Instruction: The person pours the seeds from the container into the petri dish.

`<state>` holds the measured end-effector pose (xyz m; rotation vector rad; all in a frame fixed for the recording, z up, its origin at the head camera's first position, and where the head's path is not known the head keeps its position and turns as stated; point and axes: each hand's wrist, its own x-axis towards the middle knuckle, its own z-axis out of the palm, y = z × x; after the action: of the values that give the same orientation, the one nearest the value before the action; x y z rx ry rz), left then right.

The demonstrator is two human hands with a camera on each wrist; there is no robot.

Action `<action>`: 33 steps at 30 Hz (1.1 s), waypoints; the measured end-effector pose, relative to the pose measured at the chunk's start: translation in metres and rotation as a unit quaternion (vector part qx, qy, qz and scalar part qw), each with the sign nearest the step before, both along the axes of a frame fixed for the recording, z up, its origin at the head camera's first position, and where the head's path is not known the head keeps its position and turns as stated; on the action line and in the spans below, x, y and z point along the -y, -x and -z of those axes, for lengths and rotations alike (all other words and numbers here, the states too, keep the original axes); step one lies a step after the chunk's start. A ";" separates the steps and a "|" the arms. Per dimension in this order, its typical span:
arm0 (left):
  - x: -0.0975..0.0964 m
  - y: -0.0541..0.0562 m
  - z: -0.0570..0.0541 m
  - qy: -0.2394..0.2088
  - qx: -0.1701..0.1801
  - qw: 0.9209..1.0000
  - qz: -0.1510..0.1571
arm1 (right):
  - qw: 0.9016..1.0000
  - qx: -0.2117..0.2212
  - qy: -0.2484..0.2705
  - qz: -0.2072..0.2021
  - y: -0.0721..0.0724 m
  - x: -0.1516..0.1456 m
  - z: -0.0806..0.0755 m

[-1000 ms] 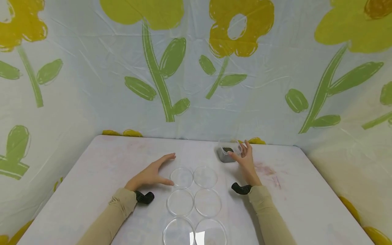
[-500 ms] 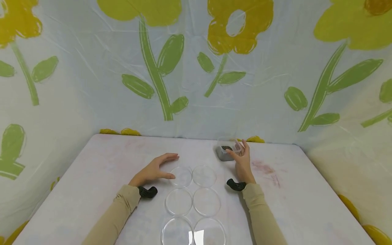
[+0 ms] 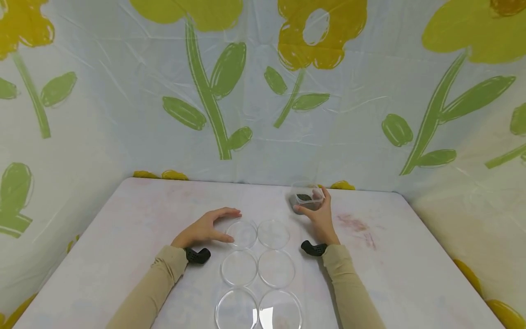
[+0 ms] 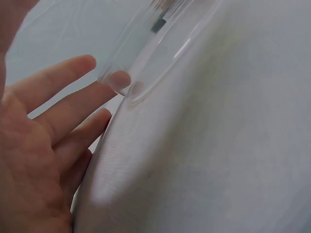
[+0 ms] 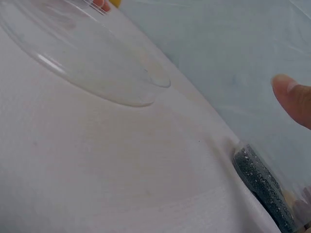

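Six dishes (image 3: 239, 268) are laid out; we judge filling remains. Our left hand (image 3: 205, 228) is spread wide; whether our right hand (image 3: 323, 219) grips the tub (image 5: 266, 185), we cannot tell.

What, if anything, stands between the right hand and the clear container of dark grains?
Nothing visible does. The right hand curves around the right side of the container; I cannot tell whether it grips. The clear dishes lie nearer and further left, off that path.
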<state>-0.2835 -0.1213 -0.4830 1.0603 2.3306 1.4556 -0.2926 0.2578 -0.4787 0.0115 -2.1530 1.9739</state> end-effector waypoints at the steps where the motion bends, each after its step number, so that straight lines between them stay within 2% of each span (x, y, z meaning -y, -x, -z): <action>1: 0.000 0.000 0.000 0.003 0.000 1.000 0.007 | 1.000 0.000 -0.003 0.002 0.000 0.000 0.001; 9: 0.005 -0.001 -0.007 0.011 -0.005 0.998 0.055 | 0.999 0.016 -0.043 0.014 -0.001 0.003 -0.002; 14: 0.004 -0.002 -0.008 0.020 -0.011 0.997 0.068 | 0.999 0.013 -0.049 0.008 -0.013 0.011 -0.020; 15: 0.003 -0.003 -0.008 0.021 -0.010 0.997 0.067 | 0.998 0.010 -0.055 0.008 -0.016 0.013 -0.024; 17: 0.003 -0.003 -0.008 0.023 -0.010 0.998 0.065 | 0.997 0.003 -0.071 0.013 -0.015 0.012 -0.021; 22: 0.002 -0.003 -0.007 0.031 -0.012 0.998 0.055 | 0.995 -0.020 -0.099 0.026 -0.002 0.004 0.002; 23: 0.001 -0.003 -0.006 0.032 -0.010 0.998 0.053 | 0.994 -0.025 -0.104 0.028 -0.002 0.004 0.002; 27: 0.001 -0.004 -0.006 0.030 -0.001 0.999 0.045 | 0.994 -0.032 -0.097 0.029 -0.004 0.005 0.001; 33: 0.000 -0.004 -0.005 0.037 -0.002 0.999 0.030 | 0.994 -0.081 -0.065 0.029 -0.019 0.015 -0.021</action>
<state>-0.2790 -0.1216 -0.4780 1.1051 2.3143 1.3371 -0.2735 0.2431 -0.4578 0.1242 -2.1467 1.7343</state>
